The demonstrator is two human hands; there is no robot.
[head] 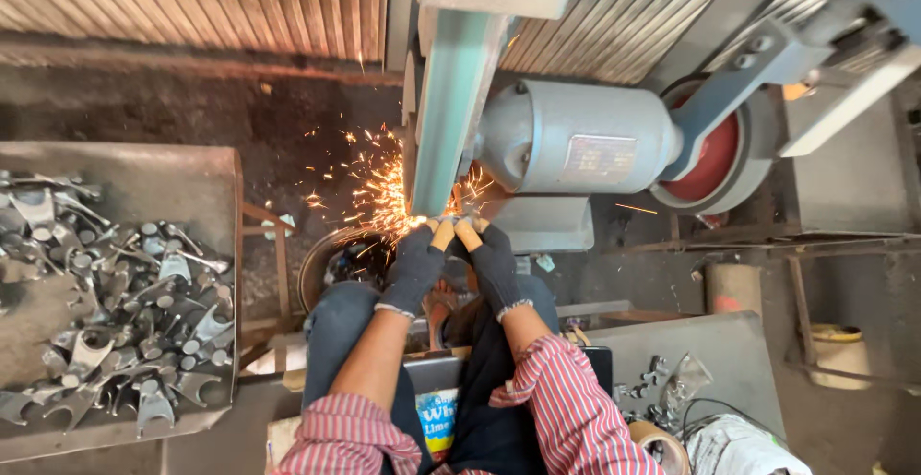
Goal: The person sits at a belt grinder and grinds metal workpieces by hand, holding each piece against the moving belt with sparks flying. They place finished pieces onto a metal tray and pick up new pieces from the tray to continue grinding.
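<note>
— What are the two hands doing?

— The left hand (414, 266) and right hand (494, 262), both in dark gloves with tan fingertips, are pinched together side by side on a small metal piece (451, 218), pressing it against the lower end of the green grinding belt (449, 101). The piece itself is mostly hidden by the fingers (too small to tell its shape).

— And where exactly is that?

— Right at the belt's bottom edge, above the person's knees. Sparks (379, 187) spray out to the left from the contact point.

— What else is around?

— A grey motor (576, 139) sits just right of the belt, with a red wheel (715, 158) beyond it. On the left, a metal tray (144, 163) holds a heap of grey forged parts (115, 312). A dark round bowl (336, 259) lies below the sparks, and a grey worktop (729, 350) at the right carries a few small parts.
</note>
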